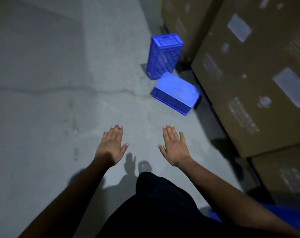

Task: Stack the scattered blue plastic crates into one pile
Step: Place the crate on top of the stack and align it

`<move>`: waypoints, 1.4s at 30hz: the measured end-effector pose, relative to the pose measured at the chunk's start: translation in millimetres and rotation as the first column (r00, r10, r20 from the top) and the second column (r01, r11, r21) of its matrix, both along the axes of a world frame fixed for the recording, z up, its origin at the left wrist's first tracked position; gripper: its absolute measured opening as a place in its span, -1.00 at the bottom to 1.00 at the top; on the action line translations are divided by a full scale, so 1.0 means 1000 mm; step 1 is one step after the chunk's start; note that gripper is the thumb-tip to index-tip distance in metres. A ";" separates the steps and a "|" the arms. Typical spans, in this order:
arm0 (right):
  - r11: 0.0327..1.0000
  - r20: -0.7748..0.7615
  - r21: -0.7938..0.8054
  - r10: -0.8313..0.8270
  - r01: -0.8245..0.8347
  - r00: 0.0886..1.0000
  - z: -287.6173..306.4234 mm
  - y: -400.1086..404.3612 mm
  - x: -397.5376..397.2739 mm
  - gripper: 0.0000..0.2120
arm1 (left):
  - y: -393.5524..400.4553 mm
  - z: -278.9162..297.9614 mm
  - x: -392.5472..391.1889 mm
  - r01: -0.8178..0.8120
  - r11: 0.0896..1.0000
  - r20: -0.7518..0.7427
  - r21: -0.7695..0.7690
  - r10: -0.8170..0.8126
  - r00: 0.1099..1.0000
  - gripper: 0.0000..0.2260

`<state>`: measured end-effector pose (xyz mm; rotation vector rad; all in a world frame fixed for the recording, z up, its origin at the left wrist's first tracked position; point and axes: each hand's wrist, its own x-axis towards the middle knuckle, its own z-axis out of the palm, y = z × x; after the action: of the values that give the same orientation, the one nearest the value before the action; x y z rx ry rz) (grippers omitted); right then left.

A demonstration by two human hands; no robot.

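Observation:
Two blue plastic crates lie on the grey concrete floor ahead of me. The farther crate [163, 56] stands on its end, lattice side facing me. The nearer crate [175, 92] rests upside down, its solid bottom up, just in front of the first. My left hand [111, 146] and my right hand [175, 146] are stretched out flat, palms down, fingers apart and holding nothing, well short of the nearer crate. A piece of blue plastic [283, 213] shows at the lower right behind my right forearm.
Tall stacks of brown cardboard boxes [257, 74] with labels wall off the right side, close to both crates. Bare concrete floor [51, 100] stretches to the left. My dark trousers fill the bottom centre.

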<state>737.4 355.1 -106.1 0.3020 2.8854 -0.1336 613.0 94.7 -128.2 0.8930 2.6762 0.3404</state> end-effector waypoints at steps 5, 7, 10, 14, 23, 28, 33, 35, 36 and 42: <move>0.996 -0.013 -0.010 0.089 -0.089 0.996 -0.018 -0.037 -0.172 -0.30 | -0.051 -0.004 -0.138 -0.082 0.997 -0.070 -0.008 0.081 0.994 -0.31; 0.995 -0.029 -0.021 0.094 -0.095 0.995 -0.028 -0.052 -0.235 -0.30 | -0.066 -0.003 -0.195 -0.098 0.993 -0.058 -0.059 0.095 0.994 -0.31; 0.994 -0.002 -0.077 0.081 -0.081 0.997 -0.034 -0.080 -0.343 -0.30 | -0.097 0.004 -0.291 -0.120 0.991 -0.059 -0.061 0.116 0.991 -0.32; 0.993 -0.004 -0.090 0.071 -0.071 0.997 -0.029 -0.108 -0.467 -0.27 | -0.126 0.027 -0.403 -0.088 0.994 -0.106 -0.071 0.081 0.991 -0.35; 0.999 0.008 -0.032 -0.006 0.006 1.000 -0.035 -0.097 -0.715 -0.31 | -0.120 0.009 -0.675 -0.067 0.997 -0.090 -0.041 0.063 0.994 -0.32; 0.975 -0.001 -0.050 -0.218 0.218 0.976 -0.038 -0.070 -0.837 -0.28 | -0.077 0.001 -0.854 0.125 0.991 -0.099 -0.046 -0.129 0.987 -0.33; 0.860 -0.032 -0.112 -0.504 0.498 0.863 -0.016 -0.019 -0.926 -0.27 | 0.009 0.021 -1.016 0.372 0.919 -0.135 -0.129 -0.388 0.912 -0.31; 0.805 -0.078 -0.110 -0.592 0.583 0.802 -0.007 0.009 -0.950 -0.28 | 0.057 0.034 -1.067 0.452 0.881 -0.155 -0.141 -0.470 0.869 -0.29; 0.776 -0.106 -0.106 -0.630 0.621 0.769 -0.004 0.026 -0.962 -0.28 | 0.085 0.039 -1.089 0.498 0.857 -0.171 -0.133 -0.515 0.840 -0.29; 0.578 -0.141 -0.138 -0.815 0.804 0.562 -0.018 0.145 -1.036 -0.28 | 0.278 0.032 -1.190 0.731 0.670 -0.203 -0.133 -0.740 0.641 -0.28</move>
<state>-298.9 500.1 -124.4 1.6900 2.6318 -0.4197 -577.1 372.7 -96.5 2.0098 2.2098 -0.0263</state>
